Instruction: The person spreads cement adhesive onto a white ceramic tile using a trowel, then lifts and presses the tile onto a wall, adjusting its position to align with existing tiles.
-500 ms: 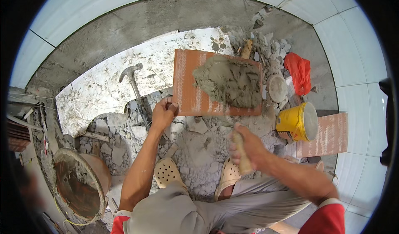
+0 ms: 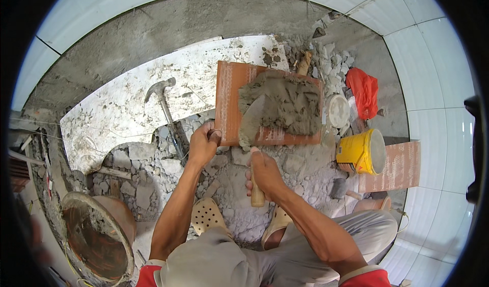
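Observation:
My left hand (image 2: 205,145) pinches the lower left corner of a terracotta tile (image 2: 228,98) that is held up over the rubble. A thick grey heap of mortar (image 2: 293,103) covers the tile's middle and right, leaving the left strip bare. In my right hand (image 2: 266,174), closed around its wooden handle, is a trowel (image 2: 257,199). Its mortar-coated blade lies against the left side of the heap and is hard to tell from the mortar.
A claw hammer (image 2: 166,106) lies partly on a dirty white board (image 2: 112,101). Yellow bucket (image 2: 354,152), red plastic bag (image 2: 363,93) and another tile (image 2: 400,167) are at right. A large mortar-smeared tub (image 2: 125,220) stands lower left. Broken rubble (image 2: 145,192) covers the ground; white tiled walls surround it.
My right hand has swung left and slightly upward with the trowel, bringing its blade to the mortar's left side. The mortar looks reshaped. My left hand keeps hold of the tile.

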The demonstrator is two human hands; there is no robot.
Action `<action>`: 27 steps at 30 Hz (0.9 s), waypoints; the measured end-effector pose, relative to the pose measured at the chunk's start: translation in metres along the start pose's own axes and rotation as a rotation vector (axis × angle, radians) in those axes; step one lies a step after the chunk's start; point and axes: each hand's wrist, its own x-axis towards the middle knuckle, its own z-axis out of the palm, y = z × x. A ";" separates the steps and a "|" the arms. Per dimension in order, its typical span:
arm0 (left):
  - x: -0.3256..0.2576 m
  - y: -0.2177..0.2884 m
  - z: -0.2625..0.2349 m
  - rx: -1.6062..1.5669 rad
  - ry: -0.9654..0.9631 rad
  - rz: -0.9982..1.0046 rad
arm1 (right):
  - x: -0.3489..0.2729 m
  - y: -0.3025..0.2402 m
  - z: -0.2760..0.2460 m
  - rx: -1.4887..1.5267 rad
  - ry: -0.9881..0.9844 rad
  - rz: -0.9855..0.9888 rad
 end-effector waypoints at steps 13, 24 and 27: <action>0.000 -0.007 0.002 -0.043 0.046 -0.023 | 0.016 -0.040 -0.067 -0.935 -0.048 -0.454; -0.001 -0.005 0.007 -0.083 0.033 0.019 | -0.019 -0.102 -0.121 -1.630 0.216 -0.775; -0.003 -0.003 0.005 -0.098 0.000 0.024 | 0.017 -0.115 -0.120 -1.754 0.246 -0.957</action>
